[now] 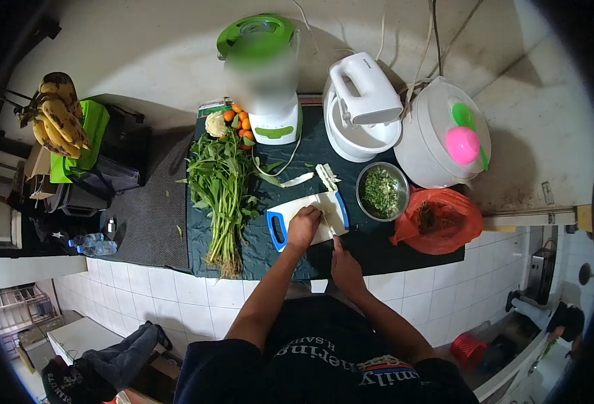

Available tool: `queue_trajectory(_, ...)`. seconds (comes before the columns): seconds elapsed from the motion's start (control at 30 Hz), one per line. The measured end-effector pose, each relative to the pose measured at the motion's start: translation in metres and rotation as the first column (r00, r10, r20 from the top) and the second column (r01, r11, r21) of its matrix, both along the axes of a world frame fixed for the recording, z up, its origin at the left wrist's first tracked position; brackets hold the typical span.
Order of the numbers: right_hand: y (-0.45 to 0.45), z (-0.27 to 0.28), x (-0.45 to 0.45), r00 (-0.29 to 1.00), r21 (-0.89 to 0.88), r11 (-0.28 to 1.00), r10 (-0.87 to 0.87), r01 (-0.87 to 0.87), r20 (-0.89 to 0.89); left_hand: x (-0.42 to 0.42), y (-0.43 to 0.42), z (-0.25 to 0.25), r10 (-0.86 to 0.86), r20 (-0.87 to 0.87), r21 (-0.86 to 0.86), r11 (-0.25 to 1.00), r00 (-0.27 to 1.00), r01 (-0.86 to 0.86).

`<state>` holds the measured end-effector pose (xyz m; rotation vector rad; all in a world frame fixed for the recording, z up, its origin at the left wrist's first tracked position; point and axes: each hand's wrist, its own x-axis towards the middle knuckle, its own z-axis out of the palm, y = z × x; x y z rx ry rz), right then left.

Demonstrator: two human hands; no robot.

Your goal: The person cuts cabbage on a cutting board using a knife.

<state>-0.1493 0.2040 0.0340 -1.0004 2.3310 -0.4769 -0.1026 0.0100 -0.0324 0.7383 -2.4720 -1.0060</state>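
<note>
A white cutting board (290,213) with blue ends lies on the dark green table cover. On it rests my left hand (303,229), fingers curled and pressed together over something pale that they mostly hide. My right hand (347,269) is closed around the handle of a knife (328,221), whose thin blade reaches onto the board beside my left fingertips. Just beyond the board sit white cut strips (327,177) and another white piece (298,180). Right of the board stands a metal bowl (360,192) of chopped greens (382,191).
Leafy greens (219,182), orange fruits (244,125) and cauliflower (216,124) lie left. Behind stand a blender (273,121), a stand mixer (367,94) and a white lidded container (425,135). A red plastic bag (455,225) sits right. Two other people are at the lower corners.
</note>
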Motion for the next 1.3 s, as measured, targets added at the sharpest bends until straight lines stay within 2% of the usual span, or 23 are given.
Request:
queue_trajectory(0.3, -0.016, -0.01, -0.007, 0.996, -0.109, 0.994, -0.019, 0.009, -0.092, -0.002, -0.005, 0.011, 0.022, 0.022, 0.069, 0.997, 1.0, -0.024)
queue_trajectory(0.37, -0.016, -0.008, -0.006, 0.996, -0.139, 0.989, -0.066, 0.059, -0.053, -0.002, -0.007, 0.01, 0.011, 0.018, 0.061, 0.998, 1.0, -0.012)
queue_trajectory(0.47, -0.01, 0.011, 0.0, 0.998, -0.103, 0.994, -0.031, 0.026, -0.047, -0.001, -0.007, 0.009, -0.001, 0.013, 0.061, 0.998, 1.0, 0.0)
queue_trajectory(0.67, -0.002, 0.001, 0.01, 0.997, -0.008, 0.999, -0.037, 0.037, -0.068, -0.001, -0.008, 0.009, -0.017, 0.027, 0.033, 0.999, 0.999, 0.016)
queue_trajectory(0.77, -0.003, -0.006, 0.012, 0.996, -0.071, 0.997, -0.034, 0.028, -0.085, -0.001, -0.009, 0.004, -0.046, 0.019, 0.029, 0.999, 0.999, 0.046)
queue_trajectory(0.87, -0.008, -0.014, 0.007, 0.994, -0.063, 0.998, -0.017, 0.01, -0.105, -0.002, -0.011, 0.004, -0.067, 0.021, 0.032, 0.997, 0.998, 0.066)
queue_trajectory(1.0, -0.016, -0.013, 0.0, 0.994, -0.064, 0.998, -0.019, 0.013, -0.105, -0.001, -0.008, 0.002, -0.014, -0.005, 0.041, 0.999, 1.0, 0.015)
queue_trajectory(1.17, -0.015, -0.011, -0.004, 0.999, -0.223, 0.974, -0.049, 0.044, -0.018, 0.001, -0.007, -0.002, -0.002, 0.006, 0.05, 0.999, 1.0, 0.002)
queue_trajectory(1.3, -0.005, -0.003, 0.002, 0.999, -0.145, 0.989, 0.006, -0.011, -0.037, 0.002, -0.007, -0.001, -0.014, -0.006, 0.084, 0.996, 1.0, 0.014)
